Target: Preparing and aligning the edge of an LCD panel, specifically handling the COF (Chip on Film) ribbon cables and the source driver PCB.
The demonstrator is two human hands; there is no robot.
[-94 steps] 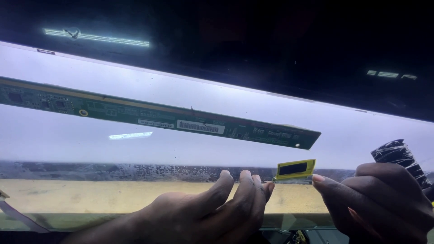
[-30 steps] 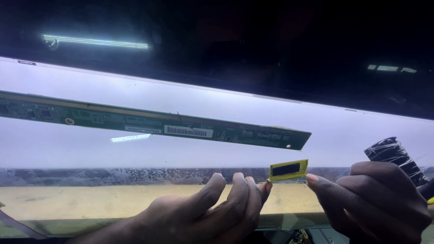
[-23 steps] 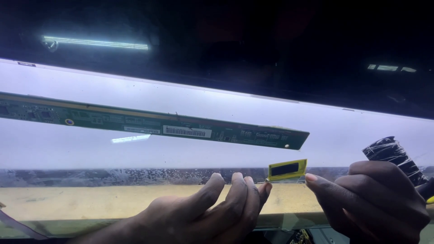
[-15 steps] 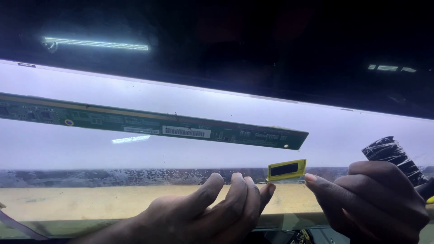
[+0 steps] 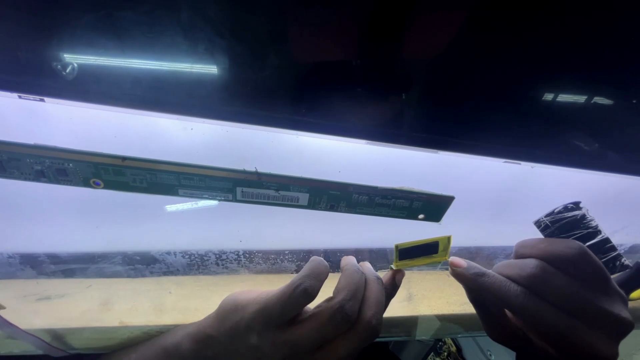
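- Your left hand (image 5: 313, 313) is low in the middle of the view, with the back of the hand facing up at you.
- Its fingers (image 5: 353, 287) lie close together and point up and to the right.
- The tips of those fingers pinch the lower left corner of a small yellow tab (image 5: 421, 251) with a black patch in its middle.
- The tab sticks up from your fingertips and tilts a little, with its right end higher.
- The tab sits just below the right end of the long green circuit board (image 5: 267, 190), but the two do not touch.
- Your right hand (image 5: 553, 300) is at the lower right, curled into a loose fist.
- It is wrapped around a tool with a black taped handle (image 5: 577, 223) that pokes up out of the top of the fist.
- One fingertip (image 5: 460, 265) of your right hand points left toward the tab and is just beside it. You cannot tell if it touches the tab.
- The working end of the tool is hidden, so you cannot tell what kind of tool it is.
- The green circuit board runs from the left edge of the view across to the right, sloping down a bit. It has a white label near its middle.
- Behind the board is a bright white glowing panel (image 5: 333, 227) that fills the middle of the view.
- Under the bright part is a speckled grey strip (image 5: 167, 262), and under that a dull yellow strip (image 5: 133, 300). Your left hand rests over the yellow strip.
- Above the panel it is dark, with a long light (image 5: 140, 64) shining back at the upper left.
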